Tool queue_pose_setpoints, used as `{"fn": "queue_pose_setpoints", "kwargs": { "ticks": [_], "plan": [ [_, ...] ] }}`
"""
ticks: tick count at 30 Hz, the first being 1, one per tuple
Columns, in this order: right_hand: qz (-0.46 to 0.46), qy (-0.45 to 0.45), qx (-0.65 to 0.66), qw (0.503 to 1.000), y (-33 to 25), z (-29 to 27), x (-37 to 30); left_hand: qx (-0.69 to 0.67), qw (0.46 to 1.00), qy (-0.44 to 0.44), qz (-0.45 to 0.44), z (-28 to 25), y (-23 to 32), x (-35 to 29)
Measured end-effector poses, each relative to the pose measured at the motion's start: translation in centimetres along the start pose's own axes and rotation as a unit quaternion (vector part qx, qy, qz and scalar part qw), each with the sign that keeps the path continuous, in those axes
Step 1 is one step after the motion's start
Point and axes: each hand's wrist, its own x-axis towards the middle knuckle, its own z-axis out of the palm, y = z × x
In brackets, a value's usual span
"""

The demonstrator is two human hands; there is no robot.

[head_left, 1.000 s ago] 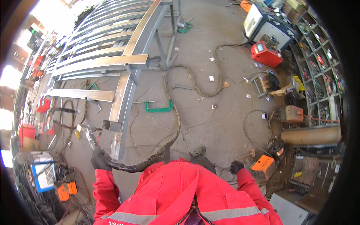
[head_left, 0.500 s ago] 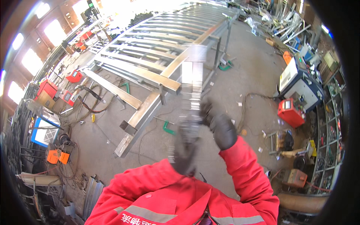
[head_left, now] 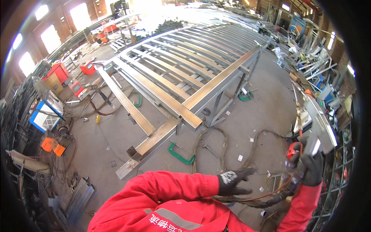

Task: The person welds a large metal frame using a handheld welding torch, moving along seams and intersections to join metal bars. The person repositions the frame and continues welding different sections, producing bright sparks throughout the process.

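At the right of the head view, the gloved right hand (head_left: 311,170) curls around what appears to be a grey metal panel (head_left: 321,123); a dark sleeved hose (head_left: 270,202) passes below. The gloved left hand (head_left: 234,182), fingers spread, is near the hose. Farther left: green C-clamp (head_left: 180,157), slatted steel frame (head_left: 218,86).

Metal frame (head_left: 216,82): far slats too small to count.
Left hand (head_left: 234,182): near side of the frame, fingertips blurred.
Right hand (head_left: 311,170): right of the frame, exact grip unclear.
Grey panel (head_left: 321,123): right of the frame, blurred, kind uncertain.
Red machine (head_left: 290,152): right of the frame, partly hidden by the right hand.
Red jacket (head_left: 170,199): frame's near side, cut by the lower edge.
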Motion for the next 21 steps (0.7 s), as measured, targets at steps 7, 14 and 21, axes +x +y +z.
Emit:
{"fn": "queue_pose_setpoints", "kwargs": {
  "ticks": [7, 14, 21],
  "plan": [
    [0.033, -0.041, -0.016, 0.998, 2.8, -3.7, 3.3, 0.009, 0.978, 0.013, -0.209, -3.9, -4.5, -1.7],
    [0.059, -0.186, -0.028, 0.980, 2.4, 2.0, 8.5, -0.057, 0.978, -0.118, -0.163, -2.0, 0.5, 7.4],
    [0.086, -0.262, -0.124, 0.953, 1.5, 10.4, 12.9, -0.508, 0.854, -0.111, -0.024, -3.0, -1.0, 12.0]
  ]
}}
